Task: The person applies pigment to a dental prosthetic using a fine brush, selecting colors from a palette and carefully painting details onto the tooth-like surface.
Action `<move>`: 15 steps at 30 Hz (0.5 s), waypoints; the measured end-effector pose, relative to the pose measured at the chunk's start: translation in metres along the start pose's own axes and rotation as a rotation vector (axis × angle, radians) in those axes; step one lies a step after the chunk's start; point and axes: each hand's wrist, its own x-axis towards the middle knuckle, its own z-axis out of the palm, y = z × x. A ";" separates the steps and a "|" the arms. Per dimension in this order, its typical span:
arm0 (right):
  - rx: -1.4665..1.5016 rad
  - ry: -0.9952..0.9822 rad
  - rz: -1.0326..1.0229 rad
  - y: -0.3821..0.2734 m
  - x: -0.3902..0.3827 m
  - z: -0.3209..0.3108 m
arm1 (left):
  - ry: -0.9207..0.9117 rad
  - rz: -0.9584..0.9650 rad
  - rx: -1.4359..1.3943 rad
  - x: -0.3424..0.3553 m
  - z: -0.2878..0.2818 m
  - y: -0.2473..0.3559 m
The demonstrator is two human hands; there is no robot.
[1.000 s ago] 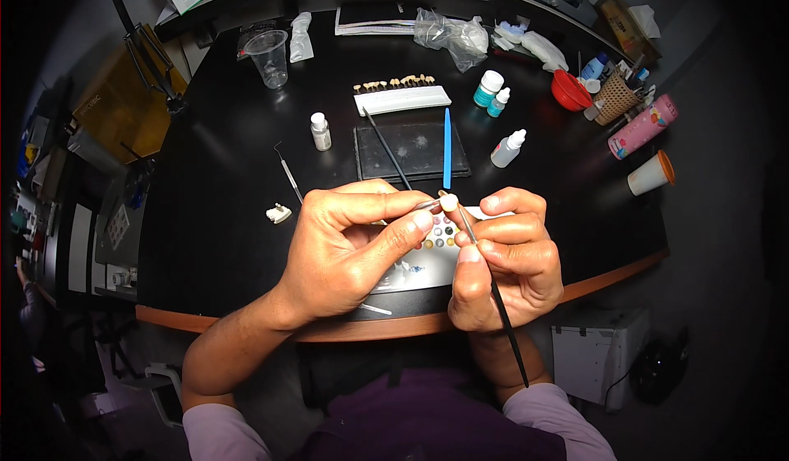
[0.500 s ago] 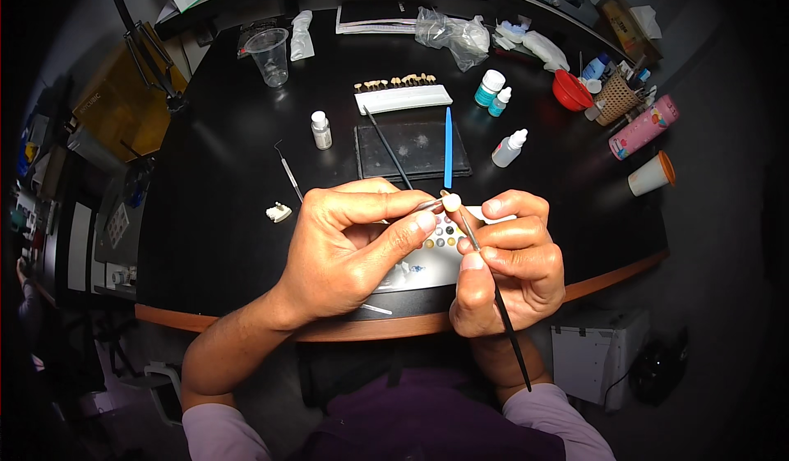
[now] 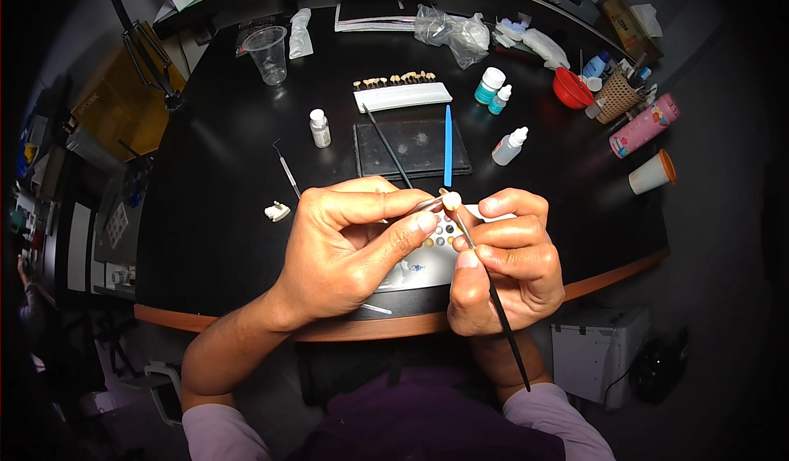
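Note:
My left hand (image 3: 341,247) is closed in a pinch on a thin metal holder (image 3: 428,204), with a small cream tooth crown (image 3: 452,200) at its tip. My right hand (image 3: 514,268) grips a fine brush (image 3: 507,325) with a black handle, its tip at or just below the crown; whether they touch I cannot tell. Beneath both hands lies a white palette (image 3: 415,274) with several coloured wells, partly hidden. A pale dental model (image 3: 276,211) and a slim metal probe (image 3: 288,171) lie left of my left hand.
Beyond my hands are a dark pad (image 3: 411,149), a blue stick (image 3: 448,145), a second brush, a white shade guide (image 3: 402,97) and small bottles (image 3: 509,147). A clear cup (image 3: 267,54), red bowl (image 3: 571,89), pink bottle (image 3: 643,126) and white cup (image 3: 649,172) stand around the desk.
The crown sits a few pixels right of where it was a second ago, and the brush has shifted very slightly with my right hand. Both grips look the same.

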 end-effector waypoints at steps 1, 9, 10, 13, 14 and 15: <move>0.009 -0.012 0.004 0.000 0.000 0.000 | 0.011 -0.004 -0.013 -0.001 0.000 -0.001; 0.040 -0.006 0.028 -0.001 -0.003 0.000 | 0.018 0.016 0.038 -0.001 0.000 -0.002; 0.035 -0.003 0.021 0.000 -0.002 0.001 | 0.015 0.019 0.048 -0.001 0.000 -0.002; -0.008 -0.001 -0.002 0.001 -0.002 0.001 | 0.002 -0.009 0.061 -0.001 -0.002 0.000; -0.007 -0.003 -0.002 0.001 -0.002 0.001 | 0.003 -0.009 0.061 -0.001 -0.002 0.000; -0.021 -0.005 -0.004 0.001 -0.002 0.001 | 0.007 -0.007 0.059 -0.002 -0.001 0.000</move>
